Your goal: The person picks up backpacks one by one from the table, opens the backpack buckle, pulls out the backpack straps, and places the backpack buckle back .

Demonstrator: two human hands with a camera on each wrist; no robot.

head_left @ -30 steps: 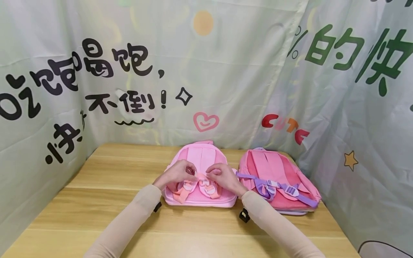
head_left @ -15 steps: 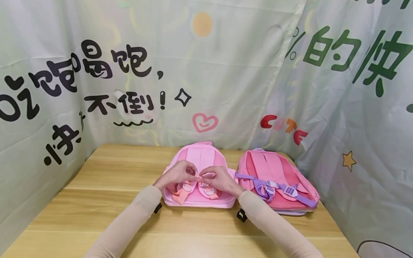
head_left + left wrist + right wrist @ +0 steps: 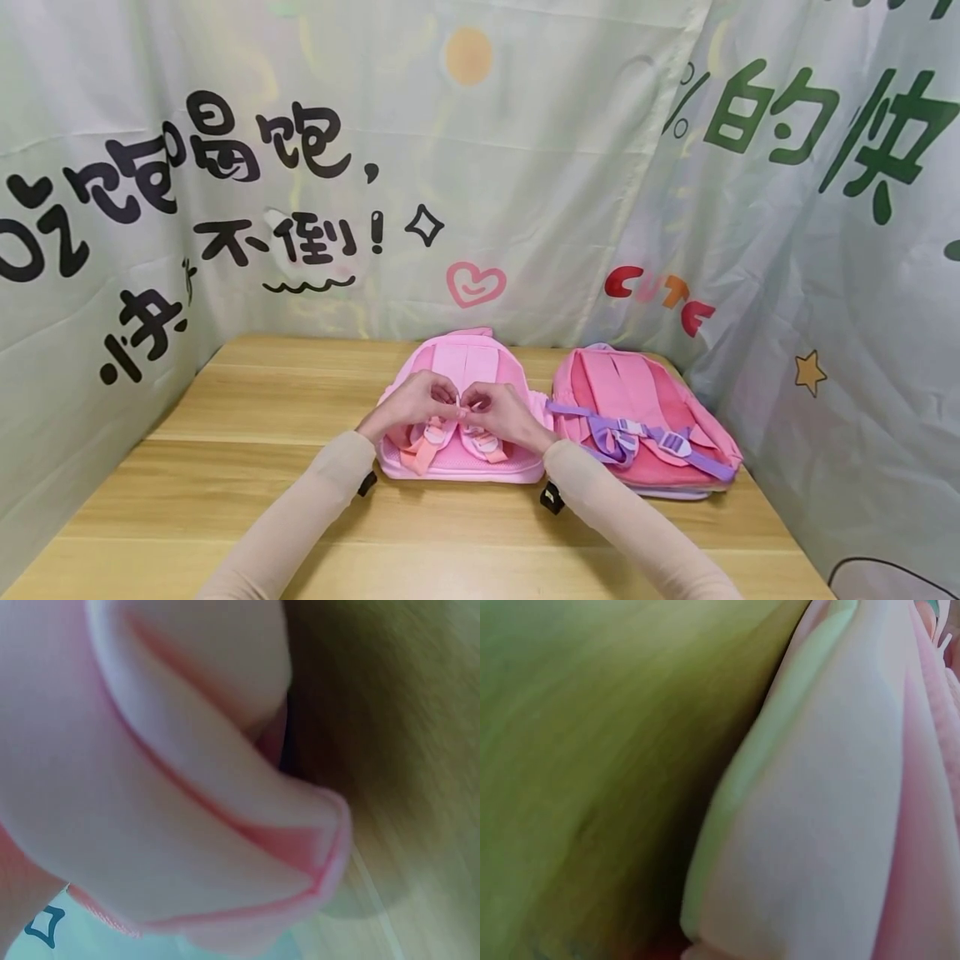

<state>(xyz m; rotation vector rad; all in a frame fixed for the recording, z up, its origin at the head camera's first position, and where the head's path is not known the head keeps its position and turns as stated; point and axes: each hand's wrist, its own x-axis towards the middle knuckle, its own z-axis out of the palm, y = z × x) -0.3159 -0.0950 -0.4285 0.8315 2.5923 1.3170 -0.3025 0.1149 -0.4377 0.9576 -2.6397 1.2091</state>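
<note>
A light pink backpack [image 3: 465, 358] lies with its strap side up in the middle of the table. Over its lower half, my left hand [image 3: 416, 398] and right hand [image 3: 504, 413] meet fingertip to fingertip. Each pinches a small strap end of the backpack; the fingers mostly hide these ends. Just below the hands lie orange webbing straps [image 3: 423, 454] with pale adjuster buckles. Close up, the left wrist view is filled by the backpack's pink side pocket [image 3: 187, 847], and the right wrist view by its smooth pink side [image 3: 810, 840].
A darker pink backpack [image 3: 645, 392] with purple straps [image 3: 705, 462] lies close on the right. The wooden table [image 3: 285, 492] runs back to printed cloth curtains [image 3: 555, 183] at the rear and both sides.
My right hand has moved left until its fingertips meet those of my left hand, closing the gap between the two strap ends. The left hand and both backpacks have stayed in place.
</note>
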